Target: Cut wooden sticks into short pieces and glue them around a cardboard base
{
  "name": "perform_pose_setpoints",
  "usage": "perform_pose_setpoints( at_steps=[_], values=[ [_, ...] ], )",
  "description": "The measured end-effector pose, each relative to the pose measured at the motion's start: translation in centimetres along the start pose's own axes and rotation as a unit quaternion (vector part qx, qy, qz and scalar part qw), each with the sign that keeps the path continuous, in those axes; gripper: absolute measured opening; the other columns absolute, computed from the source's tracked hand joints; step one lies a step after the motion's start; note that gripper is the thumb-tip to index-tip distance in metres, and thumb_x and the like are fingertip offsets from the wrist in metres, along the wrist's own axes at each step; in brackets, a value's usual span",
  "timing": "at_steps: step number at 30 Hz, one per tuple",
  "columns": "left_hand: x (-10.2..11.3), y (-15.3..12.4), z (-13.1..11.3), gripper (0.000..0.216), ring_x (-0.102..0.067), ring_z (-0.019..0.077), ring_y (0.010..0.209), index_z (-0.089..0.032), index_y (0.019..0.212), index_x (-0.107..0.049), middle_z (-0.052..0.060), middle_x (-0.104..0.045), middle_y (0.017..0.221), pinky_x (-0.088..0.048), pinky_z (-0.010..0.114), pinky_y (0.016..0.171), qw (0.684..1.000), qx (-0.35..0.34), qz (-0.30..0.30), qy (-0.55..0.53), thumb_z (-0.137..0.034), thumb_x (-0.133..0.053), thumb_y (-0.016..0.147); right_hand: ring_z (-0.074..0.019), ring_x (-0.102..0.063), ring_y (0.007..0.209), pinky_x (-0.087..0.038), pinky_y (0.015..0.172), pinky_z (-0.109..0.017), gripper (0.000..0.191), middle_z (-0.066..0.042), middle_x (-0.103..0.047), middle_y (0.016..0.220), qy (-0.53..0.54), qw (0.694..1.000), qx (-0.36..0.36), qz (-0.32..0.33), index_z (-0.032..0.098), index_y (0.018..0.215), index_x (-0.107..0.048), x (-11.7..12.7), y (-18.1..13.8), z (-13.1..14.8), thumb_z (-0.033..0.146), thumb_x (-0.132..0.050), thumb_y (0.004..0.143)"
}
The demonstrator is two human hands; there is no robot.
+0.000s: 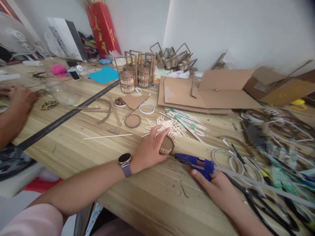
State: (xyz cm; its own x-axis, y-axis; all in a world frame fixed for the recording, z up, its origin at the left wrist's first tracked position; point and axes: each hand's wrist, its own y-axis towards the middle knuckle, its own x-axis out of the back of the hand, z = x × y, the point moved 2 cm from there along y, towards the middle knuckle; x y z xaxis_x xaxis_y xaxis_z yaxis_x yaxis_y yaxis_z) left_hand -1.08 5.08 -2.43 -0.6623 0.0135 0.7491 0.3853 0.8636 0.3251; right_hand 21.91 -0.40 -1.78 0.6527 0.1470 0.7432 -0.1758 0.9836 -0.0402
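Observation:
My left hand [150, 149], with a watch on its wrist, curves around the left side of a small round cardboard basket base [167, 145]. Its thumb lies at the near edge and its fingers arch over the far side. Short pale sticks stand along part of the base's rim. In my right hand [219, 186] is a blue glue gun [194, 163], its nozzle close to the base's near right rim. A long glue stick [261, 184] runs out of the gun's back. Just beyond the base lies a loose pile of short wooden sticks [169, 126].
Another round base [132, 121] and a white ring [147, 108] lie further back. Small lidded baskets [127, 82] stand behind them. Flat cardboard [184, 93] is at the back right. Scissors [258, 200] and cables crowd the right. Another person's hand [21, 98] is at left.

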Motion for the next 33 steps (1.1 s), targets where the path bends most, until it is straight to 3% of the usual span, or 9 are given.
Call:
perform_pose_setpoints(
  at_steps=[8, 20, 29, 33],
  values=[
    [0.00, -0.03, -0.03, 0.094, -0.038, 0.0325, 0.136, -0.029, 0.146, -0.023, 0.014, -0.024, 0.149, -0.038, 0.048, 0.112, 1.000, 0.002, 0.004, 0.000, -0.021, -0.077, 0.070, -0.0329, -0.071, 0.101, -0.055, 0.091, -0.045, 0.046, -0.009, -0.078, 0.106, 0.014, 1.000, 0.013, -0.002, 0.018, 0.104, -0.075, -0.24, 0.03, -0.15, 0.052, -0.051, 0.084],
    [-0.01, -0.03, 0.00, 0.095, -0.043, 0.0322, 0.133, -0.033, 0.147, -0.021, 0.012, -0.025, 0.150, -0.040, 0.049, 0.110, 1.000, 0.006, 0.006, -0.008, -0.022, -0.077, 0.070, -0.0328, -0.071, 0.100, -0.056, 0.089, -0.044, 0.045, -0.010, -0.079, 0.102, 0.005, 1.000, 0.008, -0.024, 0.021, 0.100, -0.075, -0.43, 0.07, -0.39, 0.055, -0.051, 0.083],
    [0.01, 0.07, -0.07, 0.094, -0.041, 0.0328, 0.134, -0.028, 0.146, -0.022, 0.015, -0.025, 0.149, -0.040, 0.049, 0.109, 1.000, 0.002, 0.011, 0.004, -0.021, -0.077, 0.070, -0.0339, -0.070, 0.101, -0.054, 0.090, -0.045, 0.045, -0.011, -0.078, 0.104, -0.006, 1.000, 0.011, -0.029, 0.020, 0.100, -0.074, -0.34, 0.02, -0.18, 0.054, -0.050, 0.083],
    [0.02, 0.07, -0.10, 0.094, -0.040, 0.0328, 0.135, -0.030, 0.146, -0.022, 0.015, -0.025, 0.149, -0.039, 0.050, 0.110, 1.000, -0.004, 0.011, 0.003, -0.021, -0.077, 0.070, -0.0333, -0.071, 0.091, -0.057, 0.080, -0.042, 0.042, -0.010, -0.079, 0.094, 0.004, 0.998, -0.008, -0.058, 0.022, 0.092, -0.073, -0.31, 0.10, -0.23, 0.056, -0.051, 0.081]
  ],
)
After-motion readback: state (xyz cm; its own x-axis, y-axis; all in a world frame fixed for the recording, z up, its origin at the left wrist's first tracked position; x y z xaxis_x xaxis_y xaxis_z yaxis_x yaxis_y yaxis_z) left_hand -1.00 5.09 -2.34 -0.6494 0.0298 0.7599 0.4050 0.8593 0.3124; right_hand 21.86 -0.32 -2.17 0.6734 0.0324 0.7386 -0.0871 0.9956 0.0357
